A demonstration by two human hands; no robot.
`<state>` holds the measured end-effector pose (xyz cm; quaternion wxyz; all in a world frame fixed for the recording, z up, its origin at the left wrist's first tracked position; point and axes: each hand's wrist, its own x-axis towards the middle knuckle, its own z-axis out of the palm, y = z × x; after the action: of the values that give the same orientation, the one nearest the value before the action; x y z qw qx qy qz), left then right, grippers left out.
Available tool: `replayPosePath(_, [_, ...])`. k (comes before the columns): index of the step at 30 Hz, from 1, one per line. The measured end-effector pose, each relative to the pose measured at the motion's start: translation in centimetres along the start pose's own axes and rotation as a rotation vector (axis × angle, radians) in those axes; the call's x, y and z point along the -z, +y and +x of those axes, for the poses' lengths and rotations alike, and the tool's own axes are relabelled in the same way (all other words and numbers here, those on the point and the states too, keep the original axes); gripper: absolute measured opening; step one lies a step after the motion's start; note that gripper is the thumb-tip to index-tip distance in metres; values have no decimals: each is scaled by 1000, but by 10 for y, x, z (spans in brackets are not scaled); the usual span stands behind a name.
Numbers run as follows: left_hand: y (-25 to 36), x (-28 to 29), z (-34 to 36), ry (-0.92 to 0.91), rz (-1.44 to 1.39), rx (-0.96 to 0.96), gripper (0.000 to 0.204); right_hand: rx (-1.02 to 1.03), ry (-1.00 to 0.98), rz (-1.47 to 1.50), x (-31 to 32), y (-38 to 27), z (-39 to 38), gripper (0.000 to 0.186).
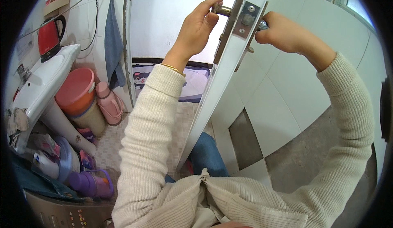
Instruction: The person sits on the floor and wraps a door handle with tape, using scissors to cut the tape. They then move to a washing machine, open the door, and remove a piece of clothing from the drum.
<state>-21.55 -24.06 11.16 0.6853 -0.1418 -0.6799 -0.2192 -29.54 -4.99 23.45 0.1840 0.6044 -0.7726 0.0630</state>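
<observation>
A white door (203,102) stands edge-on in front of me, with a metal latch plate (247,19) set into its edge. My left hand (196,28) is at the door's left side, its thumb and fingers around the end of a brass-coloured door handle (223,10). On the other side, my right hand (282,32) is closed on a shiny, silvery door handle (263,25); the fingers hide most of it. A dark long backplate (230,27) runs along the door's left face. Below my right hand a small knob (250,49) sticks out.
At left are a white washbasin (51,78) bearing a red kettle (49,40), stacked buckets (75,89), a pink thermos flask (109,105) and a purple jug (88,184). A blue towel (113,40) hangs by the doorway. Beyond lies a patterned mat (192,80); a tiled wall (282,93) is at right.
</observation>
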Motion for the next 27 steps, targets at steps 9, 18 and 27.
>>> replayPosePath(9, [-19,-11,8,140,-13,-98,69,70,36,98,-5,7,9,26])
replayPosePath(18, [-1,-14,-2,98,-26,52,62,134,-266,201,11,27,7,43])
replayPosePath(27, [-8,7,0,46,-197,192,71,321,-185,317,-13,46,16,64])
